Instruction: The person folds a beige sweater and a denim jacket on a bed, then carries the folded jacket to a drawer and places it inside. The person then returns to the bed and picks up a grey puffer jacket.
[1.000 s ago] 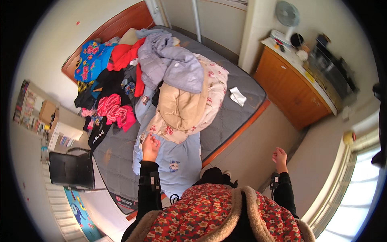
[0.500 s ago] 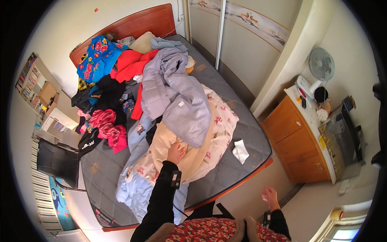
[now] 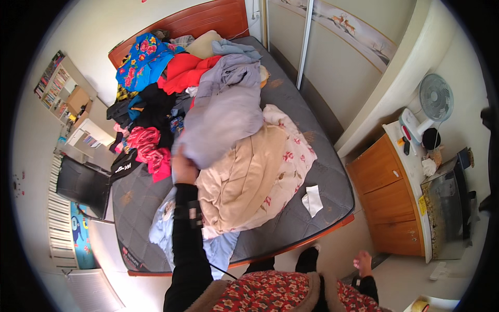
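Note:
My left hand reaches over the bed and grips the lower edge of a lavender-grey puffer jacket; hand and jacket are smeared by motion. The jacket's upper part lies on the clothes pile. Just right of my left hand is a beige piece of cloth, bunched on a pale flowered quilt. Light blue cloth sticks out below them. Away from the bed, at lower right, my right hand hangs with loosely bent fingers and holds nothing.
A red garment, a blue flowered cloth and pink clothes are heaped toward the headboard. White paper or cloth lies on the grey mattress. A wooden cabinet with a fan stands right; a black chair left.
My left hand has gone from the beige cloth to the jacket's edge and swung it left and up, uncovering more beige cloth. The whole view has shifted somewhat.

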